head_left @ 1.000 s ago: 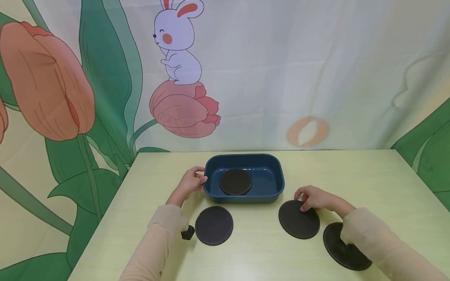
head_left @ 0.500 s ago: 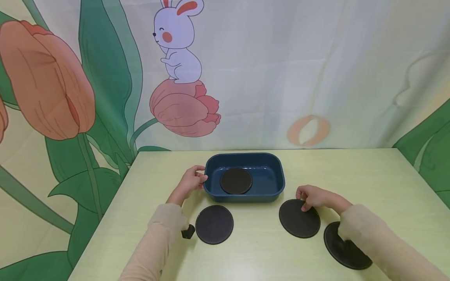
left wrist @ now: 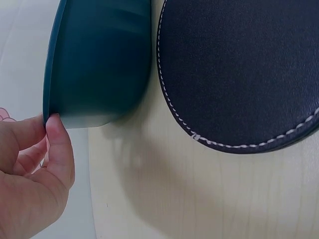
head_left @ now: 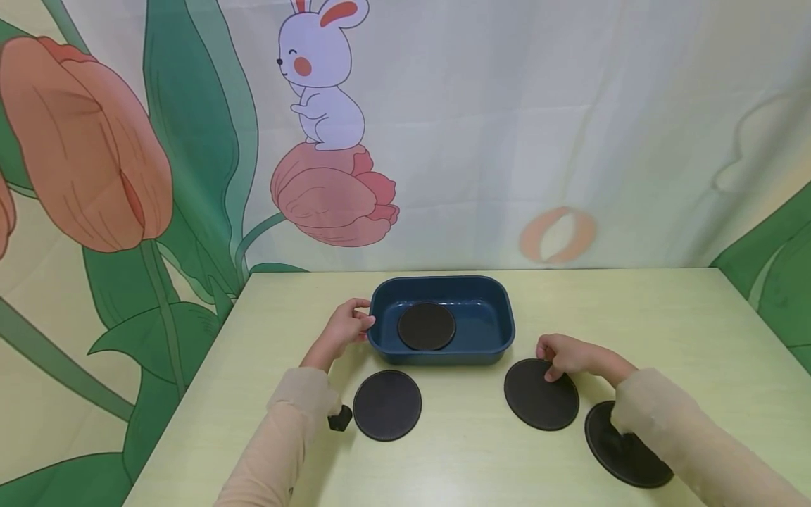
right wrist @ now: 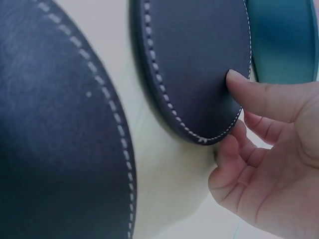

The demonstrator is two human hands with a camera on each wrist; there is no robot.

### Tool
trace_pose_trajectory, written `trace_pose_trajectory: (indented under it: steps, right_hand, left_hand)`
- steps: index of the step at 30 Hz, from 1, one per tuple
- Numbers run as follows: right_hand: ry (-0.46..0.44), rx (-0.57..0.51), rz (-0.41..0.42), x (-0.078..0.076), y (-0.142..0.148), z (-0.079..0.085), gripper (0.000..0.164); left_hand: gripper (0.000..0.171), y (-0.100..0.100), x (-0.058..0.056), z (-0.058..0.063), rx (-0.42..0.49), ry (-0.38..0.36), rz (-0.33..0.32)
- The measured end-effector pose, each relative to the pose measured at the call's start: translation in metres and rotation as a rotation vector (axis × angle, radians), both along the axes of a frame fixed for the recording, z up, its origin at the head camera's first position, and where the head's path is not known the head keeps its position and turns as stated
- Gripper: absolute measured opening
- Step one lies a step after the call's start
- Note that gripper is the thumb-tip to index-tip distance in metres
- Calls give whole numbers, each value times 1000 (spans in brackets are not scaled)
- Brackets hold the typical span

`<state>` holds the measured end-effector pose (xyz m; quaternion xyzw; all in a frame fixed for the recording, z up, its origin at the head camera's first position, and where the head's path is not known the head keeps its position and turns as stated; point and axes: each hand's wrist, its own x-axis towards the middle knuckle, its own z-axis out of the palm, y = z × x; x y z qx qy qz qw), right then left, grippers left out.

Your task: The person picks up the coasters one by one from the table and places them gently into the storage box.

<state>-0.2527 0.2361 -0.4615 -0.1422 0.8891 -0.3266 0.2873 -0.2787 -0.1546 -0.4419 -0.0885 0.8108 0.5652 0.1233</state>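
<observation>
A dark blue rectangular container (head_left: 478, 331) stands near the table's back edge. My left hand (head_left: 342, 328) pinches the left rim; in the left wrist view, thumb and finger meet on the container's edge (left wrist: 99, 59). One black round coaster (head_left: 426, 327) lies inside, toward the left. To the right of the container, my right hand (head_left: 569, 355) grips another black coaster (head_left: 538, 400). Its thumb (right wrist: 246, 88) presses on the top face while the other fingers are at the edge and underneath. White stitching runs round this coaster's border in the right wrist view.
A third coaster (head_left: 387, 406) lies on the pale wood table (head_left: 469, 451) before the container. Another black coaster (head_left: 624, 451) lies at the right, partly covered by the right sleeve (head_left: 684, 429). A small black object (head_left: 340, 419) shows beside the left sleeve. A printed curtain (head_left: 469, 141) hangs behind.
</observation>
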Motion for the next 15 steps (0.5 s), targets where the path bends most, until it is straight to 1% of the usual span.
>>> trace_pose_trajectory:
  steps: [7,12,15]
  right_hand:
    - [-39,-60,-33,1,7,6,27]
    - [-112,-90,-57,2,12,12,21]
    - [-162,-113,-51,4,15,18,20]
  left_hand:
    - [37,1,1,1,3,7,-4]
    - [37,1,2,2,5,7,-3]
    - [37,1,2,1,12,10,-3]
